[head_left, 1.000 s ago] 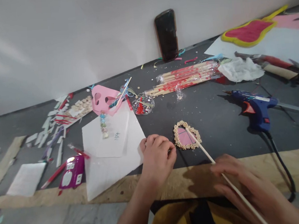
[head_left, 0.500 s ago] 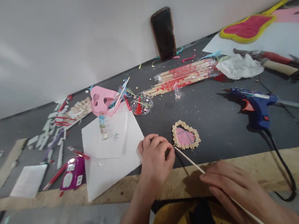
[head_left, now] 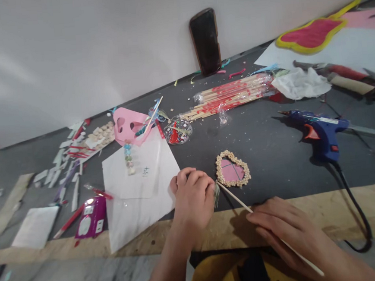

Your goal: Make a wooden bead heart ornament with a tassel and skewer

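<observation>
My right hand [head_left: 285, 223] is closed around a thin wooden stick [head_left: 234, 195], whose far tip points up and left. Beside that tip hangs a pale green tassel [head_left: 217, 194], right against the fingers of my left hand [head_left: 193, 196]. The left fingers are curled and closed near the edge of the white paper; what they may pinch is hidden. Just beyond the stick's tip lies a heart-shaped frame [head_left: 232, 168] of small pale wooden pieces, with a pink middle crossed by dark lines.
A blue glue gun [head_left: 323, 134] lies at right, its cord over the wooden edge. Packaged sticks [head_left: 232, 94], a leaning phone [head_left: 205, 41] and pliers [head_left: 347, 71] are at the back. At left are white paper [head_left: 122, 219], a pink cut-out [head_left: 127, 123], a purple packet [head_left: 91, 217] and scraps.
My left hand has shifted slightly left, and the green tassel now shows beside it. My right hand and the stick have moved a little left and up. The heart frame has shifted slightly.
</observation>
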`<state>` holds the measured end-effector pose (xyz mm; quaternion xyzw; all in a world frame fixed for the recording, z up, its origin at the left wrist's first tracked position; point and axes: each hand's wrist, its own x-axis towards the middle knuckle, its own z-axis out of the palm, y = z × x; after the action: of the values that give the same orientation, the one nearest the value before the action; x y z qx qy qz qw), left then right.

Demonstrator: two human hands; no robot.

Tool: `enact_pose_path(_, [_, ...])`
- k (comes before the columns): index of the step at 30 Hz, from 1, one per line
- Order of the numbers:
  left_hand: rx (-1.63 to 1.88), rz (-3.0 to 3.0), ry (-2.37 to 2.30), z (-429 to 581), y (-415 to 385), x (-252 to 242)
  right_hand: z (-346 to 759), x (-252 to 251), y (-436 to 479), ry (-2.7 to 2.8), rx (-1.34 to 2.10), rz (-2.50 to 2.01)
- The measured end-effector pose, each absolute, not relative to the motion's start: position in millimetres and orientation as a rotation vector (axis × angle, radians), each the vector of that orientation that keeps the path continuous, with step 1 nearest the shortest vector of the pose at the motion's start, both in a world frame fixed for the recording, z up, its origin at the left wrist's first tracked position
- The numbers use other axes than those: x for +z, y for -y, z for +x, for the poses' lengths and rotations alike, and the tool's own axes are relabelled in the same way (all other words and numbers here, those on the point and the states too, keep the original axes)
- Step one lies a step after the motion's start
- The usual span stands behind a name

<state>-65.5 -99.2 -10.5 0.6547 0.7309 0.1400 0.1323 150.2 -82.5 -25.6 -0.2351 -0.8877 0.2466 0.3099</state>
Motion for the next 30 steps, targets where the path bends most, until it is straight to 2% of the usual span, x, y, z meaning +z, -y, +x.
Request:
enact_pose_path(6, [0.309,1.934,-2.168,-75,93,-2,149,-26,83,2.353,0.646,-0.620])
enact_pose_path(15, [0.361,2.009,-1.988,-82,85,-7,150,-29,82,2.372,0.669,-0.605])
enact_pose_path(30, [0.384,1.923,-1.976,-76,86,-8,148,-28,82,2.375,0.605,-0.594])
